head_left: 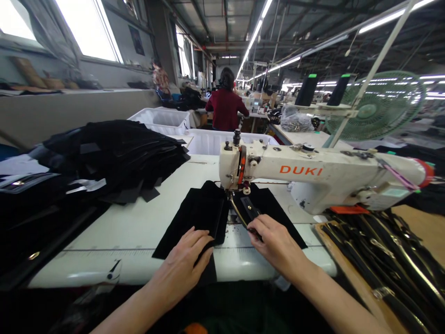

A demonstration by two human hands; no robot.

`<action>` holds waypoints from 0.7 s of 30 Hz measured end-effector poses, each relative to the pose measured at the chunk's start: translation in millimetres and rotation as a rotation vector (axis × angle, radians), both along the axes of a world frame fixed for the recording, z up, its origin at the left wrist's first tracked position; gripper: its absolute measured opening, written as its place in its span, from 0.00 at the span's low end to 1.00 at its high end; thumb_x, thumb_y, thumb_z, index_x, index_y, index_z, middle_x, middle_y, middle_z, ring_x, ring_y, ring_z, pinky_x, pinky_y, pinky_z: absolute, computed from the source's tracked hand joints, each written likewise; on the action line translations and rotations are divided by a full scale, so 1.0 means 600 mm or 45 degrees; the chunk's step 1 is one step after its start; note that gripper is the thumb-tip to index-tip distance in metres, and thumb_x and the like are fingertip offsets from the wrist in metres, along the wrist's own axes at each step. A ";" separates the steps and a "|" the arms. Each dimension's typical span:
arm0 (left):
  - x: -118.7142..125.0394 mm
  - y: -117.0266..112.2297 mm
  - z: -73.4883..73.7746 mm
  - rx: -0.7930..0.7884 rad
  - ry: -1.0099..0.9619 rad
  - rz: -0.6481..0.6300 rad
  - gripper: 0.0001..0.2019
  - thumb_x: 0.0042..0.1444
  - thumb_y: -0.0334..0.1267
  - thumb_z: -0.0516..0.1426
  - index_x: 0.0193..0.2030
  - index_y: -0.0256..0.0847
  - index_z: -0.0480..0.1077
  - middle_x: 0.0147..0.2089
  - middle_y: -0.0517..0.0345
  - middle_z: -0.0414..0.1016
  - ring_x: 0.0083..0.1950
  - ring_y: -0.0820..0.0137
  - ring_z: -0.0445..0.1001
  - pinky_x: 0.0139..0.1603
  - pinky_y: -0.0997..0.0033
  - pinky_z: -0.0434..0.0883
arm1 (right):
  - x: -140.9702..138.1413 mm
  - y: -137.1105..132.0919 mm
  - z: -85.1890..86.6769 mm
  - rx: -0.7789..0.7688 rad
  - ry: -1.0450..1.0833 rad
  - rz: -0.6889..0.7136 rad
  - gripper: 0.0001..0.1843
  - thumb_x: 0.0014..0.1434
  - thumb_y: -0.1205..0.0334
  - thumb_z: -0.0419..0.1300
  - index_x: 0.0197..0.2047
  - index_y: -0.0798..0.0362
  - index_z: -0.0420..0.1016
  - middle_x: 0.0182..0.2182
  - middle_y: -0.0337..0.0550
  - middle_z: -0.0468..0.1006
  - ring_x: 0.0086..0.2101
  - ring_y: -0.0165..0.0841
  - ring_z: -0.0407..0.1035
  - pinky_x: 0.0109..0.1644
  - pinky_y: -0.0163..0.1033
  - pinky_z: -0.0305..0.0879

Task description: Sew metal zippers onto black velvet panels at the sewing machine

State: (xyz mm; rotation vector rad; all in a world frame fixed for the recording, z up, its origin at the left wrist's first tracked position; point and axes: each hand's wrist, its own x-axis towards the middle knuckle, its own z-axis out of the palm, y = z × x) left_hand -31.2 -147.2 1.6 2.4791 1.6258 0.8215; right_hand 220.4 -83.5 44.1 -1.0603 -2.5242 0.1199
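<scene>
Under the needle of a white sewing machine (267,167) lies a black fabric panel (194,211) on the table, spreading to both sides of the presser foot. My left hand (189,253) rests on the panel's near left part, fingers stretched out and holding nothing. A black zipper (239,212) with a gold edge runs from the needle toward me. My right hand (273,236) pinches its near end between thumb and fingers. Beside those fingertips is a dark strip with a small gold stud (249,208). The presser foot's exact contact with the cloth is partly hidden.
A tall stack of black fabric pieces (114,148) covers the table's left. Several gold-toothed zippers (389,250) lie on a board at right. White bins (160,118) stand behind the table. A person in red (226,109) sits ahead; a green fan (375,106) stands right.
</scene>
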 end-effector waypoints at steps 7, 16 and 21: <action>0.014 -0.009 -0.015 0.090 -0.029 0.078 0.16 0.58 0.41 0.62 0.52 0.39 0.72 0.50 0.48 0.73 0.55 0.54 0.72 0.64 0.42 0.64 | -0.023 -0.054 -0.039 -0.002 -0.142 0.075 0.15 0.59 0.79 0.52 0.44 0.52 0.69 0.40 0.47 0.72 0.45 0.43 0.68 0.50 0.50 0.71; -0.001 -0.002 -0.008 0.019 -0.197 0.118 0.10 0.66 0.38 0.53 0.47 0.46 0.76 0.47 0.55 0.76 0.49 0.62 0.75 0.51 0.61 0.74 | 0.006 -0.004 -0.033 -0.403 0.241 0.127 0.09 0.68 0.64 0.55 0.47 0.47 0.76 0.41 0.42 0.75 0.43 0.34 0.71 0.48 0.39 0.70; 0.003 -0.014 -0.001 0.111 -0.249 0.067 0.10 0.67 0.37 0.54 0.50 0.44 0.75 0.47 0.53 0.73 0.46 0.63 0.74 0.49 0.62 0.73 | -0.007 -0.008 -0.010 -0.383 0.032 0.169 0.09 0.69 0.60 0.54 0.45 0.50 0.76 0.38 0.42 0.73 0.40 0.35 0.69 0.42 0.38 0.67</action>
